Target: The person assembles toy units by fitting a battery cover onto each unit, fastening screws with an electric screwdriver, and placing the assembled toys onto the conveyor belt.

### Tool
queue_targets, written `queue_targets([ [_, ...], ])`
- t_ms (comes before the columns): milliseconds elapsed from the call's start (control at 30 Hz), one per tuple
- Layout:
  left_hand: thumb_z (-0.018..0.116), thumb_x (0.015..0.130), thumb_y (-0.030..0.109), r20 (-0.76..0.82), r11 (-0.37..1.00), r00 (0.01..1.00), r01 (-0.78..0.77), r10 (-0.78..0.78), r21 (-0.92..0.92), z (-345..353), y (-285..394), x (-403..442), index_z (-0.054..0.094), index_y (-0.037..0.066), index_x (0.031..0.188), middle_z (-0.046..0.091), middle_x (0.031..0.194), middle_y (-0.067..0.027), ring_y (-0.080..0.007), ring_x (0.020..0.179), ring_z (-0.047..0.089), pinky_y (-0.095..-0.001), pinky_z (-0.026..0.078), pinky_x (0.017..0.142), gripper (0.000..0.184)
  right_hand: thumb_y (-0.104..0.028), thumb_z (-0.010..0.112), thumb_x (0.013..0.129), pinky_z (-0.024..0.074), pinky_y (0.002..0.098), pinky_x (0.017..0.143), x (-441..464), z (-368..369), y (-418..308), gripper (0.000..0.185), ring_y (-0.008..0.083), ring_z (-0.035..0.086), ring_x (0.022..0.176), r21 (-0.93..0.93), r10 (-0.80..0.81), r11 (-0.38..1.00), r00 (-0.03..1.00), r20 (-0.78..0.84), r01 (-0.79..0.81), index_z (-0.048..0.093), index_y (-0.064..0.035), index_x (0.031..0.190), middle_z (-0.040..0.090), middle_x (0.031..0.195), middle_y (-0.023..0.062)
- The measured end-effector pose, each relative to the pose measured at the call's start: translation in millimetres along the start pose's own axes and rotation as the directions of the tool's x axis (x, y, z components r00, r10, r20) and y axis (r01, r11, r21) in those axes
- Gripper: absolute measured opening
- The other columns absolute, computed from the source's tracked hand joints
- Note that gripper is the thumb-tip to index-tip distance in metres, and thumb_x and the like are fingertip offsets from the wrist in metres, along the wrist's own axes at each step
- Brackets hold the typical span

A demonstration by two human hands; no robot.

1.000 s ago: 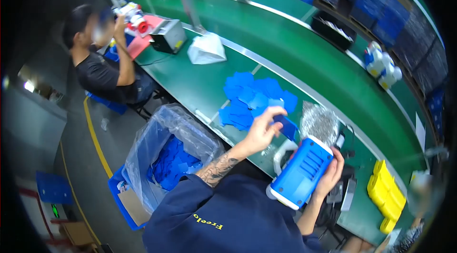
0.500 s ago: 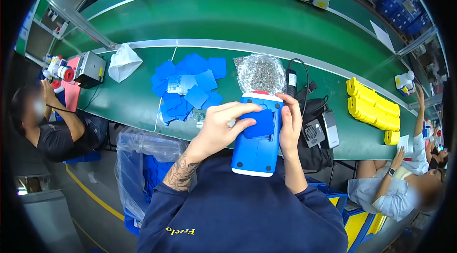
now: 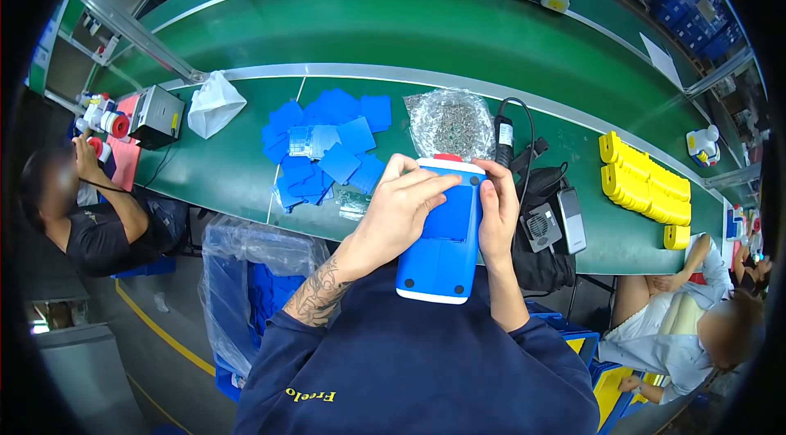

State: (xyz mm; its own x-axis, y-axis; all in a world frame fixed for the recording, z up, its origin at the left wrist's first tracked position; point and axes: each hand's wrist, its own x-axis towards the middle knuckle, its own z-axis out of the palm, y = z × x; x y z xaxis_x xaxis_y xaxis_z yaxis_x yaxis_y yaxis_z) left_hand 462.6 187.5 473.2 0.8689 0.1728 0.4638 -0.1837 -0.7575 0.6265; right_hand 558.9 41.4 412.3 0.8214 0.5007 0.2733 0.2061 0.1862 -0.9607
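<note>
A blue plastic device (image 3: 434,271) with white ends, a red part at its far end and dark round feet is held over the table's near edge. My right hand (image 3: 498,218) grips its right side, thumb on the blue face. A square blue cover (image 3: 449,222) now lies flat over the recess in that face. My left hand (image 3: 401,210) is bent over the cover, its fingers pressed near the upper edge; the left thumb is partly hidden. Left of the device lies a loose pile of similar blue covers (image 3: 332,111).
A clear bag of small metal parts (image 3: 454,128) lies beyond the device. To the right are a black cable (image 3: 524,111), a grey-white box (image 3: 571,222) and yellow parts (image 3: 647,181). A plastic-lined bin (image 3: 225,271) stands below left. A person sits at either side.
The blue cover, tilted in my left fingers before, now lies flat over the recess. My left fingers have shifted toward the upper edge. The person at right has drawn an arm back.
</note>
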Motion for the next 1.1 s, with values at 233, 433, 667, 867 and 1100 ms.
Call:
queue_targets([
  [233,0.067,0.078,0.001,0.044,0.978,0.995,0.092,-0.085,-0.189,-4.3,-2.8,-2.1,0.069,0.008,0.106,0.065,0.083,-0.0089,-0.0261,0.079,0.053,-0.0347,0.044,0.075,0.029,-0.011,0.047,0.097,0.0432,0.0267,0.089,1.6,0.2,2.1,0.026,0.0143,0.057,0.101,0.010,0.028,1.000,1.000,-0.007,-0.028,0.053,0.0013,0.119,0.061,0.112,0.0112],
  [433,0.066,0.079,0.001,0.148,0.971,0.981,0.150,-0.124,-0.186,-4.8,-6.3,-0.5,0.070,0.012,0.105,0.065,0.080,-0.0070,-0.0256,0.081,0.053,-0.0356,0.044,0.078,0.029,-0.009,0.049,0.096,0.0456,0.0251,0.083,2.4,3.4,3.3,0.024,0.0123,0.059,0.095,0.019,0.005,1.000,0.999,-0.035,-0.004,0.054,0.0018,0.118,0.062,0.107,0.0100],
  [667,0.081,0.069,0.014,-0.038,0.973,0.978,0.200,-0.206,-0.117,6.2,-12.3,-14.2,0.043,0.020,0.138,0.035,0.131,-0.0167,-0.0367,0.117,0.039,-0.0446,0.038,0.098,0.079,-0.011,0.053,0.094,0.0457,0.0239,0.081,3.8,-1.9,-6.8,0.028,0.0095,0.057,0.089,-0.042,0.182,0.983,0.983,0.018,-0.181,0.053,-0.0017,0.120,0.061,0.107,0.0082],
  [867,0.077,0.078,0.022,0.184,0.681,0.910,0.401,-0.371,-0.613,25.2,-39.1,-21.7,0.032,0.009,0.142,0.038,0.140,-0.0175,-0.0307,0.129,0.041,-0.0453,0.037,0.104,0.079,-0.012,0.056,0.091,0.0425,0.0320,0.093,4.2,1.6,-9.0,0.036,0.0187,0.055,0.105,-0.096,0.151,0.985,0.984,0.091,-0.143,0.050,-0.0035,0.126,0.056,0.121,0.0122],
  [1100,0.070,0.085,0.021,0.177,0.698,0.912,0.400,-0.371,-0.594,33.5,-46.1,-23.5,0.033,0.009,0.140,0.042,0.137,-0.0166,-0.0275,0.128,0.042,-0.0429,0.040,0.103,0.068,-0.010,0.054,0.092,0.0367,0.0315,0.099,2.6,-3.5,-6.7,0.031,0.0195,0.050,0.114,-0.017,0.227,0.974,0.966,0.120,-0.226,0.053,-0.0038,0.122,0.053,0.120,0.0109],
])
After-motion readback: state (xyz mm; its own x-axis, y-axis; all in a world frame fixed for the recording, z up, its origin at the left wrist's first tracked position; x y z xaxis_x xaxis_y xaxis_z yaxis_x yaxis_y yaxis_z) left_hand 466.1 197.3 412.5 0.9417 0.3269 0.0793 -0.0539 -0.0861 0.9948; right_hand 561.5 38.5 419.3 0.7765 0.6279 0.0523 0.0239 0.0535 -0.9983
